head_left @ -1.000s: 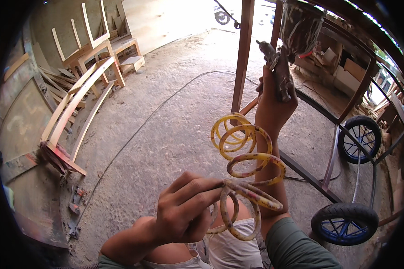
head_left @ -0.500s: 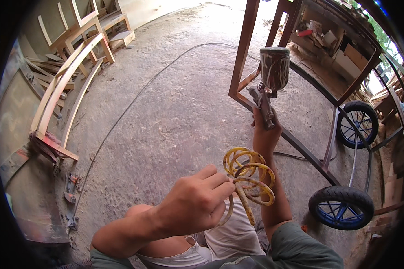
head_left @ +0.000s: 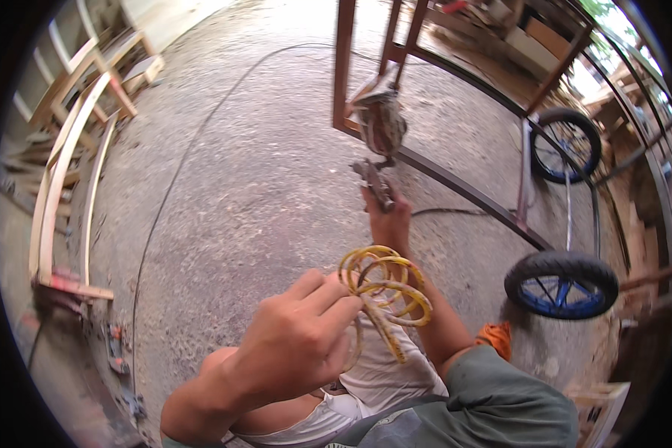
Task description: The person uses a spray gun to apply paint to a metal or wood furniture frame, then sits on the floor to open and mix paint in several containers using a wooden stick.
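In front of my lap, my left hand pinches a coiled yellow hose, stained with dark spots, so its loops fan out to the right. Farther off, my right hand is wrapped round the handle of a spray gun. The gun's paint-streaked metal cup sits on top, slightly blurred. Behind the cup stands a brown metal frame. The hose loops pass in front of my right forearm.
Two black-tyred wheels with blue rims, one near and one farther, stand at the right by the frame. A wooden frame is at the left. A thin dark cable curves over the concrete floor. An orange cloth lies right of my arm.
The view has turned right and down, so most surroundings appear shifted left. Both hands keep their holds; the spray gun appears lower and nearer the middle, its cup before the frame.
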Demonstrator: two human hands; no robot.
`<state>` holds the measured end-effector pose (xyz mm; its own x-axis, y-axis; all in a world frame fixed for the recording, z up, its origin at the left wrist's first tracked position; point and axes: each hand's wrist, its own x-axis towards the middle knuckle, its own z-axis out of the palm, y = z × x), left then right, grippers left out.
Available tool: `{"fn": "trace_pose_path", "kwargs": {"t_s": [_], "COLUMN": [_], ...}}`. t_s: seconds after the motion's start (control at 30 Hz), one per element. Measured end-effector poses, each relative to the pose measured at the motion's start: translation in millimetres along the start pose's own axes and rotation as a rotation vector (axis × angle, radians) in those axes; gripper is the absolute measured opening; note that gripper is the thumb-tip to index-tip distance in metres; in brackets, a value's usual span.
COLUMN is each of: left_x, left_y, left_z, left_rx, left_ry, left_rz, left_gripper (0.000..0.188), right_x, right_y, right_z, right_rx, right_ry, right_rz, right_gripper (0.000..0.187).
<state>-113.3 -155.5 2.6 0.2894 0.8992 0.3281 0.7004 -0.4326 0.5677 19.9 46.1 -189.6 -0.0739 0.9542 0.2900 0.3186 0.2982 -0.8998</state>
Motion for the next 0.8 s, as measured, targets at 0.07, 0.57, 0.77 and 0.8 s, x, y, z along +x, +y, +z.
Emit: {"fn": "trace_pose_path", "kwargs": {"t_s": [0.07, 0.57, 0.77, 0.8], "left_x": [0.4, 14.8, 23.2, 25.5], "left_y": [1.7, -10.7, -10.9, -9.9], "left_z": [1.2, 20.9, 34.8, 36.5], "left_rx": [0.008, -0.142, -0.197, -0.196], "left_ry": [0.016, -0.121, -0.219, -0.226], "left_rz": [-0.001, 0.168, 0.214, 0.233], "left_gripper": [0.035, 0.035, 0.038, 0.032], "right_x": [1.6, -55.2, -87.3, -91.7], "right_y": [-5.5, 25.2, 34.5, 34.8], "right_z": [-1.5, -138.9, -190.7, -197.1], "right_rx": [0.011, -0.199, -0.264, -0.281], "right_ry": [0.024, 0.210, 0.311, 0.322], "right_rz": [-0.023, 0.041, 0.124, 0.124], "right_gripper": [0.035, 0.025, 0.026, 0.026]}}
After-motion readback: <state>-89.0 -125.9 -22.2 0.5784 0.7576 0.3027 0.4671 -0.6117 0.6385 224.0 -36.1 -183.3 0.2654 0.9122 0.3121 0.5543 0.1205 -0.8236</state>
